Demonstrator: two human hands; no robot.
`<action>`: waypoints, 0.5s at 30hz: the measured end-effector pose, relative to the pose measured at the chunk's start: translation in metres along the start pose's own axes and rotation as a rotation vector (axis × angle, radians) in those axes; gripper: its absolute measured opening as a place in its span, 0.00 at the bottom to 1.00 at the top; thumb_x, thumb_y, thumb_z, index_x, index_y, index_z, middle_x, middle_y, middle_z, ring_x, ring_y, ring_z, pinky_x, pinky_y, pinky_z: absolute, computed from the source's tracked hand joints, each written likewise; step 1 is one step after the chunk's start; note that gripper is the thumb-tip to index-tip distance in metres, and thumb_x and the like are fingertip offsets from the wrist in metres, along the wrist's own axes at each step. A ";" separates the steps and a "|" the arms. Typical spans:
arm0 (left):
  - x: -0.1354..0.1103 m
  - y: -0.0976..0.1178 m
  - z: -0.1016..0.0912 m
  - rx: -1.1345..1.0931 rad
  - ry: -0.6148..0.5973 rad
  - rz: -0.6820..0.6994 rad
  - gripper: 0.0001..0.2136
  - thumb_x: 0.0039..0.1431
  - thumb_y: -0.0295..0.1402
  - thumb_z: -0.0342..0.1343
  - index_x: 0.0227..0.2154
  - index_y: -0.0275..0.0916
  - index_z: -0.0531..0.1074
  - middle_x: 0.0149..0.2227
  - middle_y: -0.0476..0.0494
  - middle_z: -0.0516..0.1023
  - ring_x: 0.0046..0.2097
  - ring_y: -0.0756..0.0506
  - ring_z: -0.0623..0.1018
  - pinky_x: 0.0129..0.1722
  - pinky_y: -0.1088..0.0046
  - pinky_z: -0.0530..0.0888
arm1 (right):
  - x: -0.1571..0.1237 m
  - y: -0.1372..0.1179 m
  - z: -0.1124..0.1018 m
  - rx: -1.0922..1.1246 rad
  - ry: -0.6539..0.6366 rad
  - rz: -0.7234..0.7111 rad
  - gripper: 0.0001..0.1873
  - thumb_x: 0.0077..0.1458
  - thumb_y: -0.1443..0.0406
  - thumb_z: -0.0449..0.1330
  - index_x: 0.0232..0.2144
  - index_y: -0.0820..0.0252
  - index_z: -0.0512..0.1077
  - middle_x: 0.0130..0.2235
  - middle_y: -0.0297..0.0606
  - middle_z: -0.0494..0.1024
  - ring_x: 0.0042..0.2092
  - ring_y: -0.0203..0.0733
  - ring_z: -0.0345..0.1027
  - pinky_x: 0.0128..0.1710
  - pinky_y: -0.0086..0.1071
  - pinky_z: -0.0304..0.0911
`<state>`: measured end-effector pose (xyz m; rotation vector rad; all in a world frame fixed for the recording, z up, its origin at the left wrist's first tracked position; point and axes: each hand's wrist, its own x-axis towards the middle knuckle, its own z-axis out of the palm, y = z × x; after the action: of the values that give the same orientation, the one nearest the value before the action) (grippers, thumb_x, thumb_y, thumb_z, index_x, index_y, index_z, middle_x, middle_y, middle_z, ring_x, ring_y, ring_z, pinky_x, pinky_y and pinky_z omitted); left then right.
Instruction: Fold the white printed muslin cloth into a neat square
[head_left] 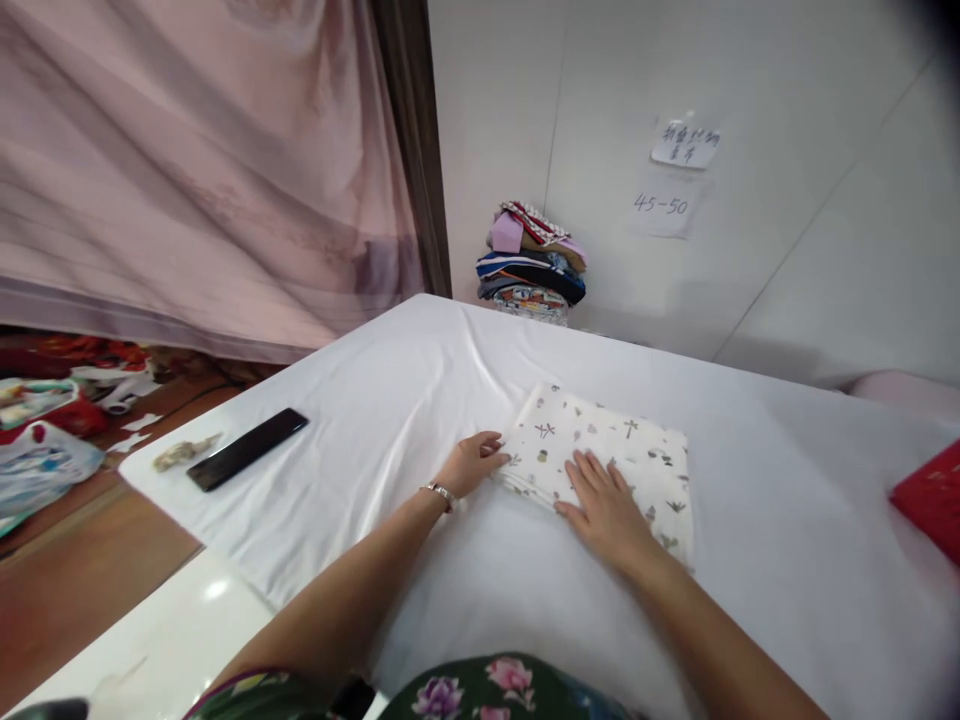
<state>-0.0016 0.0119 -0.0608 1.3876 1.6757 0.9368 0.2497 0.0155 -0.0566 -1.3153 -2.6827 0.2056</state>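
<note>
A folded white cloth (559, 425) with a small print of plants and trees lies on the white-covered table in front of me. My right hand (607, 505) rests flat on its near part, palm down and fingers stretched out. At the cloth's left edge is my left hand (474, 463), its fingers lightly bent and apart, with the fingertips touching or very near the edge. A bracelet circles my left wrist. Whether any cloth lies beneath the left fingertips is hard to see. The cloth's near edge shows several layers.
On the white table cover (360, 400), a black phone (249, 449) and a small crumpled item (184, 453) lie at the left. A stack of folded fabrics (532, 262) stands beyond the far edge. A red object (932, 500) is at the right; a pink curtain (202, 170) hangs at the left.
</note>
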 end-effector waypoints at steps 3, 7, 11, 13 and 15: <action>-0.004 -0.002 -0.003 -0.039 -0.004 0.075 0.19 0.49 0.44 0.54 0.40 0.37 0.72 0.32 0.46 0.76 0.33 0.48 0.75 0.33 0.74 0.71 | -0.002 0.005 0.005 -0.009 0.011 0.004 0.32 0.58 0.50 0.41 0.59 0.61 0.54 0.62 0.43 0.50 0.63 0.48 0.36 0.59 0.47 0.35; -0.012 0.002 -0.013 -0.149 -0.142 0.147 0.19 0.50 0.42 0.55 0.43 0.37 0.71 0.37 0.45 0.76 0.36 0.47 0.74 0.38 0.72 0.71 | -0.006 0.007 -0.002 0.002 0.034 -0.009 0.30 0.58 0.51 0.42 0.58 0.59 0.56 0.62 0.42 0.51 0.63 0.47 0.37 0.59 0.47 0.36; -0.020 0.007 -0.018 -0.075 -0.291 0.183 0.27 0.44 0.34 0.60 0.50 0.40 0.65 0.42 0.46 0.74 0.39 0.47 0.74 0.41 0.70 0.71 | -0.005 -0.001 -0.009 0.027 0.049 -0.031 0.32 0.56 0.50 0.46 0.59 0.58 0.53 0.62 0.42 0.52 0.63 0.48 0.40 0.59 0.49 0.39; -0.021 0.007 -0.015 0.032 -0.242 0.230 0.29 0.42 0.32 0.60 0.51 0.41 0.63 0.44 0.46 0.72 0.38 0.47 0.74 0.40 0.70 0.71 | 0.000 -0.010 -0.011 0.023 0.071 -0.067 0.32 0.55 0.53 0.48 0.60 0.58 0.51 0.62 0.42 0.52 0.62 0.49 0.40 0.59 0.49 0.39; -0.022 0.006 -0.010 0.119 -0.171 0.291 0.31 0.41 0.31 0.60 0.52 0.41 0.61 0.46 0.45 0.70 0.39 0.47 0.73 0.40 0.70 0.71 | 0.007 -0.022 -0.011 0.010 0.090 -0.107 0.33 0.54 0.57 0.52 0.60 0.57 0.51 0.61 0.42 0.53 0.62 0.50 0.41 0.58 0.50 0.40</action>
<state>-0.0048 -0.0095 -0.0489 1.7750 1.4458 0.8581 0.2310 0.0082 -0.0412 -1.1454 -2.6634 0.1431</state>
